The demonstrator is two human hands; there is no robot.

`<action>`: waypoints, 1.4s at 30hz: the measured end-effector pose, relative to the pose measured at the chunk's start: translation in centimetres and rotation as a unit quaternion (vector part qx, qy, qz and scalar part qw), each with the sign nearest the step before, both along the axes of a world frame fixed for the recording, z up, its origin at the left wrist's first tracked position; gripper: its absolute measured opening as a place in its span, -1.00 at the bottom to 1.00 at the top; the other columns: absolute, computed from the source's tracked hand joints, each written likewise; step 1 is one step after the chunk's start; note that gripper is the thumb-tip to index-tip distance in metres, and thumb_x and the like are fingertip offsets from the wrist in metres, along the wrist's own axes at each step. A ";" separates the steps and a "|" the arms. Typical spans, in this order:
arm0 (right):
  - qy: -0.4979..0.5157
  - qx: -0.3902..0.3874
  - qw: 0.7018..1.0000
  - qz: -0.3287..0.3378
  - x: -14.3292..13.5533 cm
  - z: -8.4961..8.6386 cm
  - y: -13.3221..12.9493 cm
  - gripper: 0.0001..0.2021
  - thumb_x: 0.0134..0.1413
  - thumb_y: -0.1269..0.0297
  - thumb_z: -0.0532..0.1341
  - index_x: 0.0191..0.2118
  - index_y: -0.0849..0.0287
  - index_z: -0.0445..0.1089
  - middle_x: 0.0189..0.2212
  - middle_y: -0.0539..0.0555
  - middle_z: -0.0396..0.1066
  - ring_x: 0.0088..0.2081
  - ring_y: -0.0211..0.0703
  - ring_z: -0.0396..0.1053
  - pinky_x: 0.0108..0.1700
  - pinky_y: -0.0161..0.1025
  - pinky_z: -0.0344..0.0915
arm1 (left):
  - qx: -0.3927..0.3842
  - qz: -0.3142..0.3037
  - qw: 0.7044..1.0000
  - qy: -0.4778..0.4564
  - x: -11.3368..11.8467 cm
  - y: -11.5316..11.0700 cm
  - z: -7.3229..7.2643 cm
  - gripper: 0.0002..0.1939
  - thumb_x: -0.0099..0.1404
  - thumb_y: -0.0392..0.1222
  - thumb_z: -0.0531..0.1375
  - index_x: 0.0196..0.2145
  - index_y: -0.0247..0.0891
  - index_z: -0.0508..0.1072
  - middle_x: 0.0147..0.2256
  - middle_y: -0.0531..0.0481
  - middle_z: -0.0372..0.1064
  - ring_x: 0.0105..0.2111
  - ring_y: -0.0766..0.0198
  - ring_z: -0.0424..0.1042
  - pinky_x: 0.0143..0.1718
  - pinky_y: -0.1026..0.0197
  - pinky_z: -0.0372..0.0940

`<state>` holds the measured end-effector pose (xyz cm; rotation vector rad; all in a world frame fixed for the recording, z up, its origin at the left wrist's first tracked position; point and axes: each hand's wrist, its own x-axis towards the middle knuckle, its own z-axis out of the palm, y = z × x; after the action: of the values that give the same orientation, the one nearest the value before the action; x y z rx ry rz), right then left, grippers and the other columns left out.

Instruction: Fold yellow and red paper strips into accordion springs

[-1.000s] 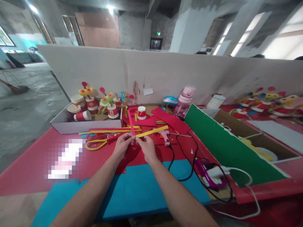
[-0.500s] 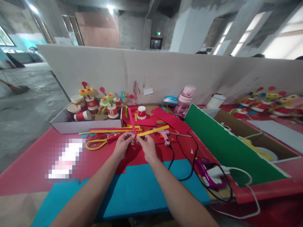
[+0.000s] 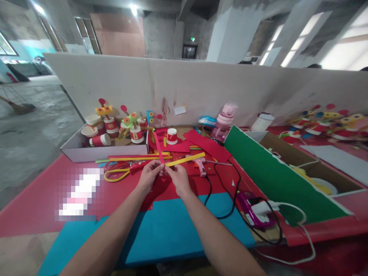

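Observation:
Above the red table cover, my left hand [image 3: 150, 174] pinches the near end of a red paper strip [image 3: 158, 145], which points away from me. Close beside it, my right hand [image 3: 178, 178] is closed on the end of a yellow paper strip [image 3: 188, 159] that slants out to the right. The two strips meet at my fingertips in a V shape. A pink glue gun [image 3: 201, 167] lies right of my hands, and scissors with a yellow handle [image 3: 116, 175] lie to the left. Behind the strips stands a red and white paper cup [image 3: 172, 136].
At the back left, a white box [image 3: 105, 153] holds cup figures. A green-sided box [image 3: 276, 176] stands right, near a purple power strip [image 3: 254, 211] with cables. Blue sheets [image 3: 172, 230] lie under my forearms. A white partition [image 3: 195, 92] runs behind.
The far end of the red strip has shifted slightly to the left. Both hands keep nearly the same place and hold.

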<state>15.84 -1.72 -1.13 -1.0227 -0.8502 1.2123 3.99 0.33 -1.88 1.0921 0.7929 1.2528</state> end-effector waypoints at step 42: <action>0.096 -0.016 0.995 0.014 0.1 -0.5 0.5 -0.79 -0.29 0.20 0.37 -0.52 0.21 0.42 -0.64 -0.05 0.37 -0.56 -0.27 0.31 -0.35 -0.23 0.36 | 0.007 -0.008 1.000 0.014 0.0 -0.1 0.3 -0.81 0.07 -0.15 0.32 -0.46 -0.33 0.44 -0.58 0.06 0.33 -0.56 0.39 0.27 -0.45 0.31 0.17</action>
<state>15.93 -1.27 -1.64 -0.9071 -0.6988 1.3286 4.02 0.18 -1.61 1.1273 0.7964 1.2346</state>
